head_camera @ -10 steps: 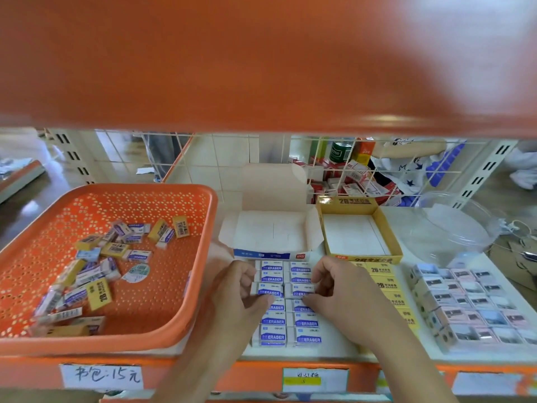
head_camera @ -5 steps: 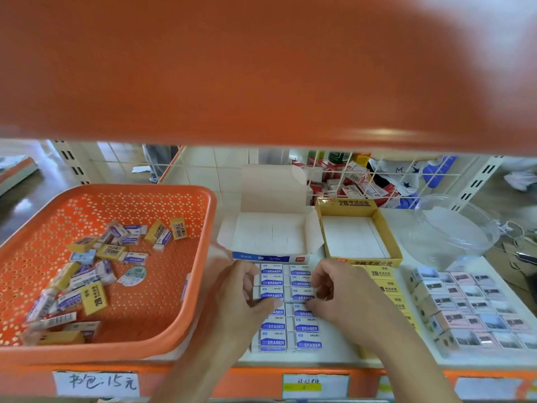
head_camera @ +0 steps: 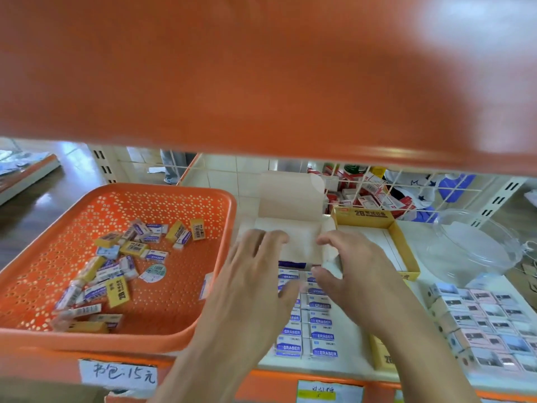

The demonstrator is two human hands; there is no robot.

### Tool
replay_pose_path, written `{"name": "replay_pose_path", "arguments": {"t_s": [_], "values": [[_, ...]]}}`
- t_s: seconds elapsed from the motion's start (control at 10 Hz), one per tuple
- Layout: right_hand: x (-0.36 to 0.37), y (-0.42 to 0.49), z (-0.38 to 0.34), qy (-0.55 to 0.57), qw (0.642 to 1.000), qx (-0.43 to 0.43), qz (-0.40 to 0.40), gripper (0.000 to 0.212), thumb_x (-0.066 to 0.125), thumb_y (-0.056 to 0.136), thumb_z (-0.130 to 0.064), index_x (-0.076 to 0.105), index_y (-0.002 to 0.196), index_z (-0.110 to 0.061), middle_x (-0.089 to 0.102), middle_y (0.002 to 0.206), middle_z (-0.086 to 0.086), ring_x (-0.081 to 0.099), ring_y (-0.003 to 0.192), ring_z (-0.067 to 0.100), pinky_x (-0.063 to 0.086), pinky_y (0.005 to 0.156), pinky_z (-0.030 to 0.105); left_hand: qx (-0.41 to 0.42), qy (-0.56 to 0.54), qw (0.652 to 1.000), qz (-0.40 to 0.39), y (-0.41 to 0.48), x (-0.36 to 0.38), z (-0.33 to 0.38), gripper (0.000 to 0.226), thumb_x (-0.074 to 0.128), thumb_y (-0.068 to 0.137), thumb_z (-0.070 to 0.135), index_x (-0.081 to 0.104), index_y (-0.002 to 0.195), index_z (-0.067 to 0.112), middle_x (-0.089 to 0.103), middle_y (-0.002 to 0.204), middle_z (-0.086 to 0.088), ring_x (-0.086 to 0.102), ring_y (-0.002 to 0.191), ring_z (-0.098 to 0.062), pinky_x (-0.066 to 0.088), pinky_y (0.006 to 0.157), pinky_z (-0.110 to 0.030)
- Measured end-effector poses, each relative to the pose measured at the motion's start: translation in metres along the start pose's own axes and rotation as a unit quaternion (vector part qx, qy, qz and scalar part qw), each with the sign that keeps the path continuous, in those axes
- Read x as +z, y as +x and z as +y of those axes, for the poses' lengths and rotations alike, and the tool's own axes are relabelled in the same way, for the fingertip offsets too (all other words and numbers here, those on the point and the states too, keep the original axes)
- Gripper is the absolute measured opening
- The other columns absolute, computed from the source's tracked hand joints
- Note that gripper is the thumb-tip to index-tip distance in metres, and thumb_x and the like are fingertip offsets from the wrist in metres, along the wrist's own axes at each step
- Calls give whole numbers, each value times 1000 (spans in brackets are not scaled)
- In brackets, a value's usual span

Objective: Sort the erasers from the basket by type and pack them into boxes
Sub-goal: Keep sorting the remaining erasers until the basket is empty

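Lower centre: white rectangular erasers in blue-printed "ERASER" sleeves [head_camera: 318, 335], laid flat in two neat columns on the white shelf board [head_camera: 334, 366], upper rows hidden under the hands. Just above them in the frame, an open white cardboard box [head_camera: 290, 199], lid flap standing up.

Left hand [head_camera: 252, 286] over the box's left side and the left column, fingers straight and spread, gripping nothing. Right hand [head_camera: 360, 280] over the box's right side, fingers and thumb curled toward a blurred whitish shape. Flap or eraser, held or only touched: impossible to tell.

Left of the frame: an orange perforated plastic basket [head_camera: 229, 219] holding a loose jumble of white-blue and yellow erasers [head_camera: 130, 257]. Just beside the white box on its right, a shallow yellow cardboard box [head_camera: 404, 248]; farther right, a clear plastic bowl [head_camera: 476, 251]. Lower right — rows of small pink and grey packs [head_camera: 491, 318]. Across the top, a blurred orange shelf [head_camera: 261, 68].
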State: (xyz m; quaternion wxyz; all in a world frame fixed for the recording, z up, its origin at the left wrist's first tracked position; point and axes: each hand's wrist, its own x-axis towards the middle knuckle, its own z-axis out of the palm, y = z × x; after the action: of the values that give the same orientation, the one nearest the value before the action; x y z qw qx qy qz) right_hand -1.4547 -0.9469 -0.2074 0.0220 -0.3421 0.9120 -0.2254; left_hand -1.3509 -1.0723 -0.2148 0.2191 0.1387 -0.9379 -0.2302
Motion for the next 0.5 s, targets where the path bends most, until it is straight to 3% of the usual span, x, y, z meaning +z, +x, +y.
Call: {"name": "replay_pose_path", "arguments": {"t_s": [0.1,0.2,0.3,0.4,0.5], "values": [[0,8,-18,-6,999,-39,1,45,59,91,-36,45,133,-34,42,133,-16,42,109,2,28,86,12,-9,24,999,23,4,-23,-9,57,57,89,48,30,138,36,32,128,21,31,113,5,24,89,-11],[6,15,-42,-8,997,-81,-6,47,56,91,-39,43,135,-34,41,133,-15,40,122,5,28,92,13,-29,64,997,44,2,-40,-30,54,58,88,46,36,136,35,37,129,17,38,121,-5,32,94,-19],[14,22,-71,6,992,-123,-19,44,55,92,-38,44,134,-34,43,129,-12,42,119,7,27,88,14,-77,92,991,52,-3,-62,-57,49,61,84,49,48,129,35,44,125,13,43,118,-12,38,94,-28],[25,31,-99,14,986,-166,-28,40,56,91,-33,48,130,-30,48,124,-9,45,115,9,27,86,14,-154,103,983,3,-9,-85,-91,35,62,84,47,57,117,36,54,115,14,55,105,-14,47,86,-33],[41,39,-125,-3,978,-203,-47,37,57,91,-30,53,127,-25,53,123,-5,47,115,13,30,94,21,-199,182,961,-68,-15,-107,-122,22,62,85,44,59,106,38,59,103,19,59,88,-8,50,73,-29]]}}
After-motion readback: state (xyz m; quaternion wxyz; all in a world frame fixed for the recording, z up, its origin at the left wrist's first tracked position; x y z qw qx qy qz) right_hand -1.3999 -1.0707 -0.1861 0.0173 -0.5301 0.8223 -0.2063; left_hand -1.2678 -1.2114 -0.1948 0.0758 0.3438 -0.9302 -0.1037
